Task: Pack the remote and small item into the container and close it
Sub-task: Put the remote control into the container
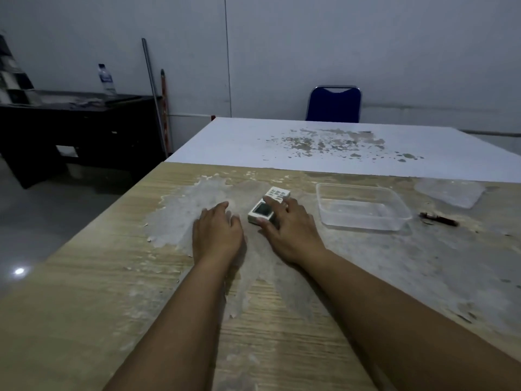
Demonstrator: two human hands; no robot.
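A white remote [267, 204] with a small screen and a keypad lies flat on the wooden table [112, 292]. My right hand [290, 230] rests over its right side, thumb at its near end and a finger on the keypad; the remote still lies on the table. My left hand [217, 230] lies palm down on the table just left of the remote, holding nothing. A clear plastic container [363, 207] stands open to the right. Its clear lid [451, 191] lies further right. A small dark reddish item [438, 220] lies right of the container.
A white table [310, 145] with a scuffed patch adjoins the far edge, with a blue chair [334, 104] behind it. A dark desk [79, 128] with a water bottle [106, 80] stands at the left. The wooden top has worn, flaky patches.
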